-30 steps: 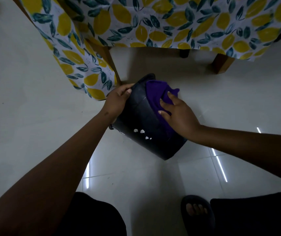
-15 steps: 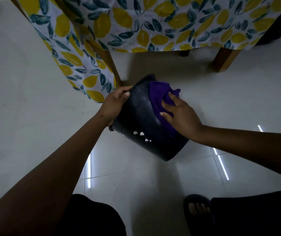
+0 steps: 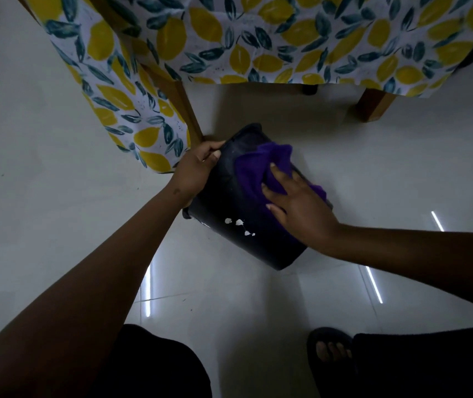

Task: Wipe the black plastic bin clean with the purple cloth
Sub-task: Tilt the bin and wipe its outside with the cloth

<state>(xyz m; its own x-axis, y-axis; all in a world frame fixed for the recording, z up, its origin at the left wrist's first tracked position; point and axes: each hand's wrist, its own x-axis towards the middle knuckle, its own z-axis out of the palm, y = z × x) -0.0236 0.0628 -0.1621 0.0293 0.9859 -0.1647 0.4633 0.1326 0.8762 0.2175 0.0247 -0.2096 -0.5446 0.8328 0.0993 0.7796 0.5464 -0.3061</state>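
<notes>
left hand (image 3: 195,173): fingers curled round the far-left edge of the black bin (image 3: 229,205), thumb on its wall. Clamped on, acting as the brace.
right hand (image 3: 301,208): fingers straight and spread, flat on the purple cloth (image 3: 254,170). Pressing, not pinching.
cloth: bunched between my right palm and the bin's upper wall. Most of it lies ahead of my right fingertips, and a flap sticks out on the far side of that hand.
bin: on the floor (image 3: 57,225), tipped on a slant between my two hands, touching both.
long axis: runs from the far end by my left fingertips down to the wider end nearest me, below my right wrist.
mouth: cannot tell which end is open.
target: white specks (image 3: 239,224) on the wall, just toward me and left of my right thumb, clear of the cloth.
nearer hand: right, and it has the cloth. The left sits further up the wall and is busy holding.
next move (my guess): drag the cloth along the axis toward me and slightly left, over the specks.
risk: that push runs toward the near end, away from my left grip, so the bin could slide or roll out of it.
clearance: table leg (image 3: 189,116) is just beyond my left knuckles, with the lemon tablecloth (image 3: 132,110) hanging beside it. Little room to swing the far end that way.
</notes>
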